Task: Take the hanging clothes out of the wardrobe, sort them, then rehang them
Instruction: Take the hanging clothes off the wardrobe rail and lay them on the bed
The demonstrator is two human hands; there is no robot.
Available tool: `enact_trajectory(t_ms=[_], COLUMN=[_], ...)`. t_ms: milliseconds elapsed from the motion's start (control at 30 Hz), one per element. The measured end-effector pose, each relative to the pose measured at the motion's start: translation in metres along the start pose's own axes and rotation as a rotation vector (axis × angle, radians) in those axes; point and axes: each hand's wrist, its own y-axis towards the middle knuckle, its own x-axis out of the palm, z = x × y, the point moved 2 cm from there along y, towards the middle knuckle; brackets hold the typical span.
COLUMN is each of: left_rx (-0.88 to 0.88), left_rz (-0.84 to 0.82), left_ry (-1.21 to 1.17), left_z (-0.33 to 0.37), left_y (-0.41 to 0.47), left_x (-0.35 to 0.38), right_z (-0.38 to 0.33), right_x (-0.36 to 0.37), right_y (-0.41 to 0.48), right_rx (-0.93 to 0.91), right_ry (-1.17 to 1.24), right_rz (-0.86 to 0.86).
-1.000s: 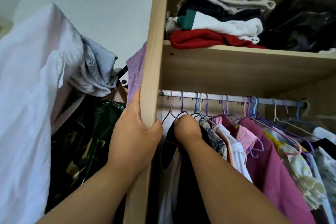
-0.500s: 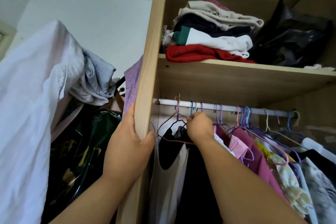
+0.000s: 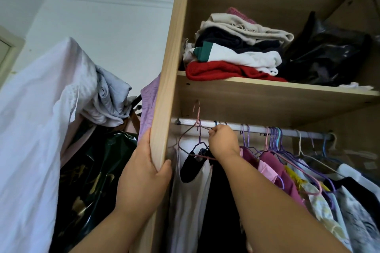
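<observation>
Head view, looking up into the wardrobe.

Left hand (image 3: 144, 172): grips the front edge of the wardrobe's side panel (image 3: 164, 88), palm on the outer face and thumb hooked round to the inner face.

Right hand (image 3: 223, 141): raised just below the rail (image 3: 257, 129), fingers curled tight, pinching the shoulder wire of a pink wire hanger (image 3: 198, 115). The hanger's hook stands above the rail, up and to the left of this hand. Whether the same pinch takes in a second hanger, cannot tell.

Below the right hand, between the two hands, hang a white strappy garment (image 3: 189, 197) and, touching it, a black garment (image 3: 220, 201).

To the right of the right hand the rest of the hanging clothes (image 3: 273, 162) are on the rail, packed close on purple, pink and blue wire hangers. The nearest is magenta; paler prints hang further right.

Above both hands is a shelf (image 3: 267, 96) carrying a folded stack (image 3: 236, 55) with a red piece at the bottom and a black plastic bag (image 3: 329, 57) beside it.

Left of the left hand, outside the wardrobe: a lilac cloth (image 3: 150, 104) against the panel, a dark glossy bag (image 3: 92, 170), a grey bundle (image 3: 109, 98) and a large white cloth (image 3: 30, 129).
</observation>
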Motion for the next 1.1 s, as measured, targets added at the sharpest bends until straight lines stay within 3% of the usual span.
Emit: enact_trajectory(t_ms=[267, 367, 433, 500, 567, 733, 967, 1100], left_rx=[0.029, 0.039, 0.169, 0.305, 0.366, 0.258, 0.217, 0.233], left_rz=[0.010, 0.034, 0.058, 0.043, -0.055, -0.372, -0.462, -0.679], left_ry=[0.055, 0.234, 0.449, 0.499, 0.465, 0.327, 0.200, 0.025], left_z=[0.004, 0.006, 0.017, 0.033, 0.050, 0.079, 0.119, 0.134], left_y=[0.000, -0.002, -0.009, -0.020, -0.033, -0.058, -0.119, -0.176], left_x=[-0.002, -0.001, 0.006, 0.020, 0.039, 0.091, 0.154, 0.187], right_z=[0.021, 0.039, 0.054, 0.072, 0.090, 0.144, 0.197, 0.221], right_x=[-0.047, -0.087, -0.118, -0.150, -0.179, -0.254, -0.346, -0.387], right_y=[-0.028, -0.047, -0.063, -0.084, -0.105, -0.158, -0.250, -0.311], right_rx=[-0.071, -0.121, -0.130, -0.142, -0.132, -0.066, 0.067, 0.191], right_ry=[0.020, -0.015, -0.031, -0.039, -0.013, 0.045, -0.049, -0.124], right_rz=[0.069, 0.095, 0.124, 0.164, 0.187, 0.207, 0.125, 0.154])
